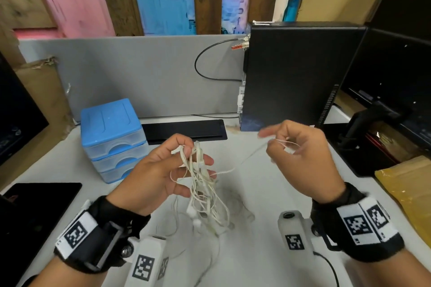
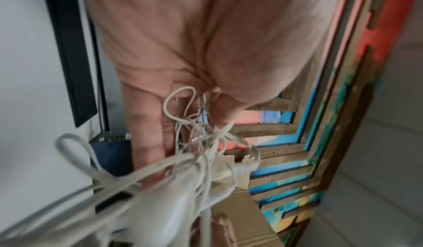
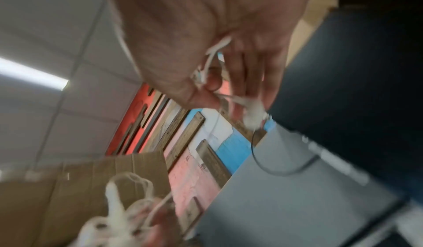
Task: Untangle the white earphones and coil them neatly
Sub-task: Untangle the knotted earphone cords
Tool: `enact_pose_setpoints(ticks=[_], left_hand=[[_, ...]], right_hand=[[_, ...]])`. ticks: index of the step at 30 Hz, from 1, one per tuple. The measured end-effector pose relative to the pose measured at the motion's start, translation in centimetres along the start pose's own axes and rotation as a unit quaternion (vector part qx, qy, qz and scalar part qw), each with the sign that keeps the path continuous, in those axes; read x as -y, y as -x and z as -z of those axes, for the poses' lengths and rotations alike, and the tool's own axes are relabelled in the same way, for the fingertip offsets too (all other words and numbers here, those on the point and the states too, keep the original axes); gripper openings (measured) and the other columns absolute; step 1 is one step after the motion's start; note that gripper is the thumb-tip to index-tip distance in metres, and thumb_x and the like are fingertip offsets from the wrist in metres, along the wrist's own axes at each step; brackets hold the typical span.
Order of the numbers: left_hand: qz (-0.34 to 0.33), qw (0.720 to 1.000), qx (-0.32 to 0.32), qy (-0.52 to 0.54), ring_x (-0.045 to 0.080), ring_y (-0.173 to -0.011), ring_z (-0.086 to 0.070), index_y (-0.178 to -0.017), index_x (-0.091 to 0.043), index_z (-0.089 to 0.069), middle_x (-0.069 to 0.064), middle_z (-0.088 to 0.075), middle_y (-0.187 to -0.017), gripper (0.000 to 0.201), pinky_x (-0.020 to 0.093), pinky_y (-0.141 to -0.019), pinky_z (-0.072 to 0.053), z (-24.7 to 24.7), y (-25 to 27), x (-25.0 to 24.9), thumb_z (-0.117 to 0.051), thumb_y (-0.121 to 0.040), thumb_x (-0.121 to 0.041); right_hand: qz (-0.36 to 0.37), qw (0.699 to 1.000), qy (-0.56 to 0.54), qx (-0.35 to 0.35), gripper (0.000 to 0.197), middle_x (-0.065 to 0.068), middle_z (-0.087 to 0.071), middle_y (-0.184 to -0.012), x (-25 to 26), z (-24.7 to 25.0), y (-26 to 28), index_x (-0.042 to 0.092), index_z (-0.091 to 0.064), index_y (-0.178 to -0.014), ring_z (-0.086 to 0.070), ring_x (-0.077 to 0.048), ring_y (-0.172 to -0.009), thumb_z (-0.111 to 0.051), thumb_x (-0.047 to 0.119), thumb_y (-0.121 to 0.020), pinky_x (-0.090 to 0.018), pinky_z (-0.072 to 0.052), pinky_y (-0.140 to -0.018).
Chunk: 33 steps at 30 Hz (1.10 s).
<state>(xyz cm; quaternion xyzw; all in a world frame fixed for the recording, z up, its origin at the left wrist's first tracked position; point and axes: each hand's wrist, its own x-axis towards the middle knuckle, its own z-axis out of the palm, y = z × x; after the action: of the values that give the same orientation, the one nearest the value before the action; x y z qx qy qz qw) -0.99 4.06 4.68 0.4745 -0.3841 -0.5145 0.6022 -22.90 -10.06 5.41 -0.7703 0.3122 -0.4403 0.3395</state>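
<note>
The white earphones (image 1: 205, 191) hang as a tangled bunch above the white desk (image 1: 268, 193), with earbuds dangling at the bottom. My left hand (image 1: 168, 170) holds the top of the bunch between thumb and fingers; the left wrist view shows the earphones (image 2: 201, 151) looping close under the palm. One strand (image 1: 245, 158) runs up and right to my right hand (image 1: 300, 154), which pinches it with curled fingers. The right wrist view is blurred but shows the strand (image 3: 213, 64) inside the right hand (image 3: 217, 51), with the tangle (image 3: 119, 220) low down.
A blue-lidded drawer unit (image 1: 112, 137) stands behind my left hand. A black computer tower (image 1: 293, 72) sits back right, with a monitor (image 1: 401, 77) beyond. A black tablet (image 1: 39, 212) lies at the left, a yellow envelope (image 1: 410, 193) at the right, cardboard (image 1: 42, 91) back left.
</note>
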Motion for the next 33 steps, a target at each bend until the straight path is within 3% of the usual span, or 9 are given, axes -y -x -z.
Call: enact_pose_setpoints(ticks=[3,5,10,15,19,23,28,30,33], left_hand=[[0.011,0.998,0.001,0.061,0.042,-0.089,-0.073,-0.087,-0.018,-0.063,0.021,-0.072,-0.103,0.015,0.043,-0.058,-0.06,-0.5,0.0,0.0,-0.067,-0.077,-0.028],[0.008,0.996,0.013,0.086,0.041,-0.089,-0.073,-0.089,-0.019,-0.066,0.022,-0.072,-0.106,0.023,0.046,-0.064,-0.062,-0.4,-0.1,0.1,-0.079,-0.073,-0.029],[-0.006,0.995,0.023,0.095,0.038,-0.092,-0.073,-0.089,-0.021,-0.068,0.02,-0.072,-0.112,0.041,0.051,-0.077,-0.059,0.2,-0.1,0.1,-0.09,-0.061,-0.04],[-0.015,0.997,-0.001,0.08,0.038,-0.09,-0.073,-0.086,-0.019,-0.067,0.021,-0.071,-0.114,0.014,0.048,-0.071,-0.061,-0.5,0.0,0.0,-0.074,-0.08,-0.031],[-0.028,0.999,-0.02,0.013,0.03,-0.082,-0.071,-0.094,-0.021,-0.065,0.015,-0.072,-0.112,0.028,0.038,-0.06,-0.058,-1.4,0.1,0.3,-0.071,-0.08,-0.045],[-0.044,0.997,-0.058,-0.025,0.018,-0.065,-0.065,-0.092,-0.02,-0.066,0.007,-0.07,-0.086,0.039,0.031,-0.055,-0.054,-2.0,0.1,1.2,-0.081,-0.063,-0.041],[-0.015,0.994,-0.09,-0.054,0.02,-0.056,-0.06,-0.074,-0.008,-0.062,0.01,-0.065,-0.068,0.03,0.032,-0.061,-0.049,-2.5,-0.2,1.6,-0.08,-0.075,-0.031],[-0.008,0.998,-0.069,-0.002,0.024,-0.061,-0.062,-0.068,-0.007,-0.067,0.014,-0.067,-0.071,0.018,0.036,-0.066,-0.048,-2.5,0.1,1.5,-0.06,-0.073,-0.022],[-0.002,0.997,0.002,0.084,0.037,-0.087,-0.064,-0.094,0.008,-0.072,0.026,-0.07,-0.099,0.051,0.043,-0.081,-0.052,-2.1,0.5,1.7,-0.052,-0.065,-0.028]], right_hand=[[-0.159,0.941,-0.266,0.136,0.022,-0.021,-0.069,-0.069,1.2,-1.6,0.9,0.006,-0.048,-0.081,-0.066,-0.03,-0.052,-0.055,-0.014,-0.082,-0.033,-0.05,-0.06],[-0.203,0.902,-0.309,0.221,0.027,-0.02,-0.067,-0.072,1.2,-2.7,1.5,0.008,-0.05,-0.096,-0.053,-0.025,-0.038,-0.054,-0.007,-0.074,-0.038,-0.049,-0.056],[-0.198,0.86,-0.293,0.369,0.037,-0.012,-0.067,-0.097,1.7,-3.2,2.4,0.014,-0.06,-0.109,-0.049,-0.018,-0.045,-0.064,0.002,-0.074,-0.022,-0.039,-0.042],[-0.171,0.887,-0.258,0.342,0.048,-0.017,-0.068,-0.089,3.2,-2.5,2.4,0.014,-0.06,-0.111,-0.045,-0.015,-0.046,-0.075,0.041,-0.074,-0.023,-0.038,-0.047],[-0.148,0.925,-0.205,0.285,0.031,-0.011,-0.064,-0.066,3.7,-3.1,3.2,0.007,-0.061,-0.103,-0.051,-0.005,-0.047,-0.08,0.019,-0.082,-0.013,-0.041,-0.051],[-0.089,0.947,-0.178,0.253,0.012,-0.007,-0.068,-0.064,3.4,-4.0,4.0,0.002,-0.067,-0.095,-0.058,-0.011,-0.057,-0.074,0.008,-0.088,-0.024,-0.049,-0.07],[-0.103,0.959,-0.198,0.175,0.011,-0.012,-0.069,-0.062,3.3,-4.5,4.3,0.0,-0.068,-0.083,-0.058,-0.013,-0.054,-0.074,0.009,-0.088,-0.024,-0.048,-0.061],[-0.108,0.963,-0.205,0.14,0.013,-0.01,-0.069,-0.06,3.4,-4.6,4.3,0.001,-0.069,-0.077,-0.054,-0.006,-0.048,-0.073,0.007,-0.088,-0.014,-0.042,-0.055],[-0.097,0.971,-0.197,0.094,0.016,-0.012,-0.069,-0.059,3.5,-4.4,4.0,0.002,-0.068,-0.072,-0.054,-0.003,-0.045,-0.071,0.004,-0.088,-0.012,-0.043,-0.057]])
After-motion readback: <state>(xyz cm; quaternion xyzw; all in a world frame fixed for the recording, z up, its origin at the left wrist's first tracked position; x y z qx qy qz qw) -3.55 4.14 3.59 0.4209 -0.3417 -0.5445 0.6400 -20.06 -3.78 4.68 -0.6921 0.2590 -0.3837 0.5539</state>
